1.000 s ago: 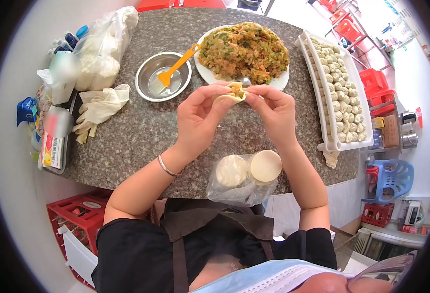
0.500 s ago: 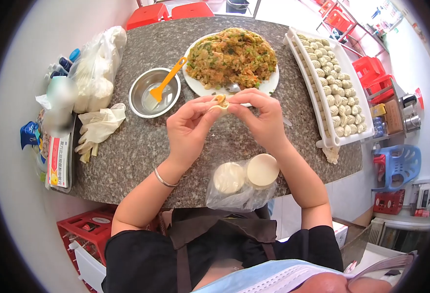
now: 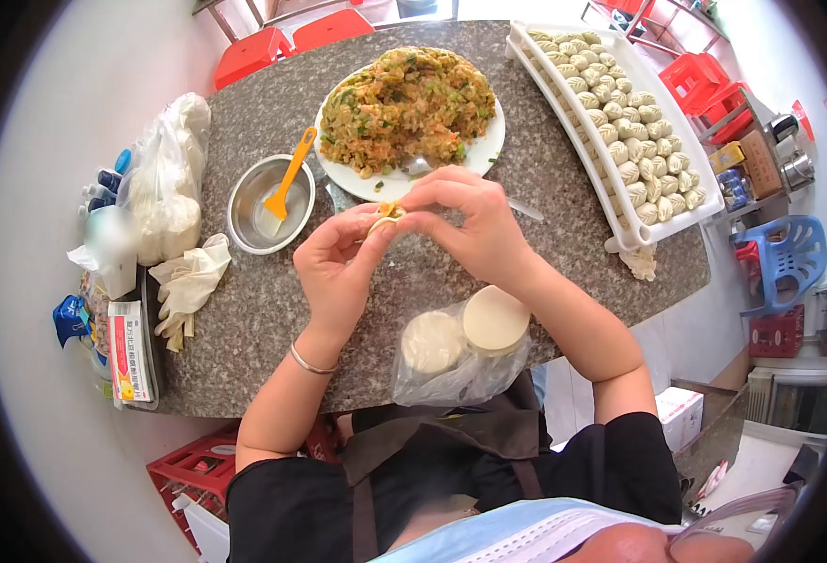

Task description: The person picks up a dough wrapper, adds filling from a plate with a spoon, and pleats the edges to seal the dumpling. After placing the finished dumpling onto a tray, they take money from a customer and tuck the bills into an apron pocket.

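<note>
Between my two hands is a small dumpling (image 3: 389,218), its pale wrapper partly folded around orange-brown filling. My left hand (image 3: 336,267) cups it from the left with thumb and fingers. From the right, the fingertips of my right hand (image 3: 465,218) pinch its edge. Just beyond the hands stands a white plate (image 3: 493,150) heaped with chopped filling (image 3: 404,108), a spoon (image 3: 416,166) partly buried at its near side. Nearer my body, two stacks of round wrappers (image 3: 495,319) lie on a clear plastic bag (image 3: 460,383).
A metal bowl (image 3: 245,235) with an orange brush (image 3: 290,178) stands left of the plate. White trays (image 3: 704,178) of pleated dumplings sit at the right edge. Gloves (image 3: 188,281), a bulging plastic bag (image 3: 171,178) and a box (image 3: 130,361) line the left side of the granite table (image 3: 235,375).
The view has shifted, so the table's contents sit differently in frame. Both hands still hold the dumpling; the right hand's fingers have moved along its edge and the filling shows more.
</note>
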A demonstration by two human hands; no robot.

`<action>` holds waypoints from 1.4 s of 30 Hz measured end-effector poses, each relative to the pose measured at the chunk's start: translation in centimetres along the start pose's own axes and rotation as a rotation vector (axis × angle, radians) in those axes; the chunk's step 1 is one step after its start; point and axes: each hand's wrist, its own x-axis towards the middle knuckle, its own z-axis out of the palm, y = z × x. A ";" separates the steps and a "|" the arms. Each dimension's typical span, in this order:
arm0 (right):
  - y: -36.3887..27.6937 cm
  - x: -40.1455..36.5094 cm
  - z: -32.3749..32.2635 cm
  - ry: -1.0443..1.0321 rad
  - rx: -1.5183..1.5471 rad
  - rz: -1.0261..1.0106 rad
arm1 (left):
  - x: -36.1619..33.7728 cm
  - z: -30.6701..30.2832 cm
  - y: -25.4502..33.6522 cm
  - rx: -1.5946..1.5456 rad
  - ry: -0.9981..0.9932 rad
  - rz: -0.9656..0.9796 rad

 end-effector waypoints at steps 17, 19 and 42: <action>-0.1 -0.1 0.2 -0.024 -0.044 0.055 | 0.2 0.0 0.9 -0.057 0.008 -0.100; -0.2 -0.1 0.1 -0.023 -0.058 0.059 | 0.3 0.5 1.1 -0.096 0.035 -0.096; -0.2 -0.5 0.7 0.037 0.062 0.151 | -0.1 0.2 0.1 0.175 0.070 0.263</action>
